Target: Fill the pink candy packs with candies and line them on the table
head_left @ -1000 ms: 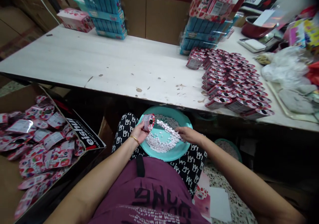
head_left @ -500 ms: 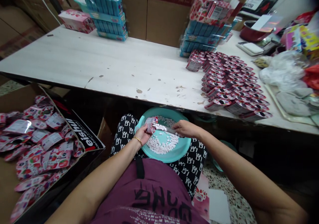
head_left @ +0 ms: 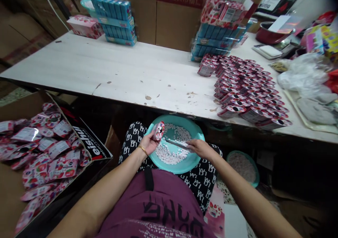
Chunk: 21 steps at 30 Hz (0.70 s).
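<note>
A teal basin (head_left: pixel 195 132) rests on my lap and holds several small white tablets (head_left: pixel 169 155). My left hand (head_left: pixel 148 143) is closed on a small pink and red pouch (head_left: pixel 158 130), held upright over the basin's left rim. My right hand (head_left: pixel 200 148) is closed on a thin clear strip-like scoop (head_left: pixel 176 143) that lies across the tablets and points toward the pouch. No tablets show on the scoop.
The white table (head_left: pixel 118 68) ahead carries rows of filled pink pouches (head_left: pixel 245 86) at the right and blue boxes (head_left: pixel 116 14) at the back. A cardboard box of flat pouches (head_left: pixel 39 150) sits at my left. A second basin (head_left: pixel 244 165) stands on the floor at the right.
A row of tablets on the scoop went into the pouch. The scoop has dropped back onto the pile, bare, and my left hand has raised the pouch upright.
</note>
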Each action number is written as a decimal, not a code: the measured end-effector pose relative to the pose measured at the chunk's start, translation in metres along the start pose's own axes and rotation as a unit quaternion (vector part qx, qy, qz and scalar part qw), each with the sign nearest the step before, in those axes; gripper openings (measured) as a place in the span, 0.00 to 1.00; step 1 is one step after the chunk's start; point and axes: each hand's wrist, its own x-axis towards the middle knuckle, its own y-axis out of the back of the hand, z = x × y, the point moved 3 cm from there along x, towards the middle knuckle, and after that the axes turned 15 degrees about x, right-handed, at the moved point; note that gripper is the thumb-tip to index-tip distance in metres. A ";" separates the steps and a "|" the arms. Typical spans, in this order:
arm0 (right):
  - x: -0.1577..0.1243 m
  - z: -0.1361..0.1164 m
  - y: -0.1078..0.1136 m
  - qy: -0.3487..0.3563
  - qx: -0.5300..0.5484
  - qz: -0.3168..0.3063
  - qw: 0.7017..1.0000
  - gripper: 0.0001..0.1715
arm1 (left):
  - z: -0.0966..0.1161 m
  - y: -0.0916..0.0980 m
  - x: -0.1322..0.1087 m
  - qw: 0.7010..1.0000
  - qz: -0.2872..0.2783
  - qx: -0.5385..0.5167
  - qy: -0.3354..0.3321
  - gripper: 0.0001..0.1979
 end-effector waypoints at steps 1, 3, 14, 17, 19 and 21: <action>0.004 -0.003 -0.003 0.022 -0.021 0.030 0.999 0.20 | -0.001 -0.001 -0.002 1.000 -0.003 -0.001 0.011 0.11; 0.011 -0.013 -0.007 0.068 -0.028 0.085 0.994 0.19 | -0.004 -0.002 -0.005 1.000 -0.009 -0.002 0.027 0.12; 0.029 -0.099 -0.010 0.293 -0.181 0.049 0.938 0.24 | -0.008 -0.029 -0.033 0.993 -0.092 0.064 0.027 0.12; 0.036 -0.107 0.031 0.287 -0.192 0.074 0.936 0.24 | 0.016 -0.035 -0.052 0.979 -0.147 0.137 0.037 0.16; 0.050 -0.104 0.074 0.244 -0.220 0.133 0.935 0.23 | 0.039 -0.030 -0.063 0.973 -0.133 0.190 0.013 0.17; 0.071 -0.094 0.123 0.172 -0.274 0.178 0.929 0.21 | 0.062 -0.020 -0.074 0.971 -0.082 0.219 -0.046 0.16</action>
